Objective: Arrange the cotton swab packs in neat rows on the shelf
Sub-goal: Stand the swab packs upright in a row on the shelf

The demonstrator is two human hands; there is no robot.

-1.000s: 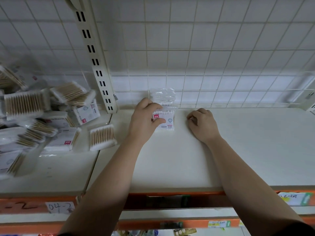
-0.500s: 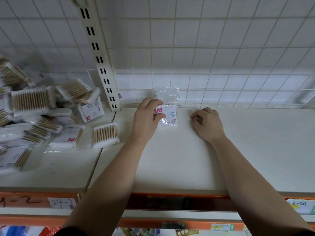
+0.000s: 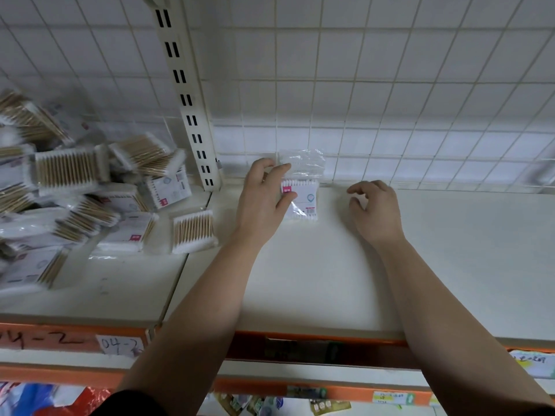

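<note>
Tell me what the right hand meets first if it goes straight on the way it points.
Probably the wire grid back panel behind the shelf. The right hand aims back and slightly left, passing just right of the cotton swab pack the left hand holds; depth is unclear.

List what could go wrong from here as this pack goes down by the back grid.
1. The left hand pinches the cotton swab pack only at its left edge, so it may settle skewed and start a crooked row.
2. Its clear top flap lies against the wire grid and could catch there.
3. The heap of packs on the neighbouring shelf is loose; pulling one out may send others sliding.
</note>
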